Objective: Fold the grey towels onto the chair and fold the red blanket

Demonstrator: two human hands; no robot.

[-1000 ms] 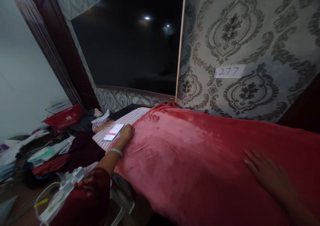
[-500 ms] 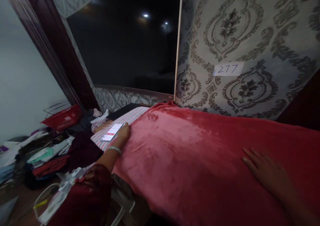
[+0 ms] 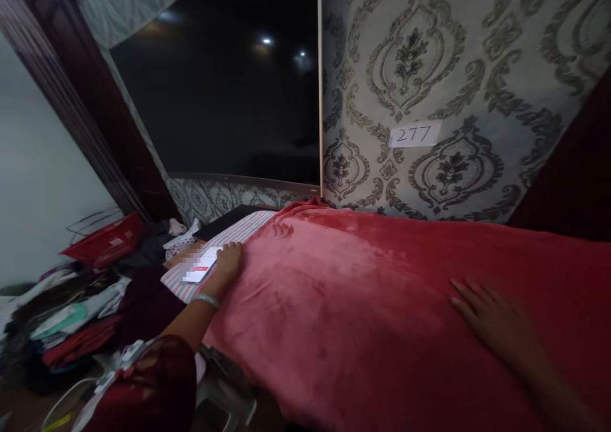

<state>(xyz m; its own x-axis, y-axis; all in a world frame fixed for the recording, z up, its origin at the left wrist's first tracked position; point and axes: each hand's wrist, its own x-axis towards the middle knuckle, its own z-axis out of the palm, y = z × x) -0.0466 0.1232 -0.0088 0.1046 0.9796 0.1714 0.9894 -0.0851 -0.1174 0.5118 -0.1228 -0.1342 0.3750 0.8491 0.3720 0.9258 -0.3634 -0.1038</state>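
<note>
A red fleece blanket [image 3: 363,305] covers a raised surface in front of me. My left hand [image 3: 228,261] reaches to the blanket's far left end, fingers resting at the edge of a lit phone [image 3: 203,263] that lies on a striped cloth [image 3: 241,229]. A silver bangle sits on that wrist. My right hand [image 3: 487,320] lies flat on the blanket at the lower right, fingers spread, holding nothing.
A large dark screen [image 3: 224,95] hangs on the patterned wallpaper, next to a paper label reading 277 [image 3: 414,133]. Piled clothes [image 3: 71,317] and a red basket [image 3: 102,241] fill the floor at the left. A white plastic stool [image 3: 224,394] stands below the blanket's edge.
The view has shifted so everything sits further left in frame. My left hand has slid slightly along the phone's edge; my right hand stays flat on the blanket.
</note>
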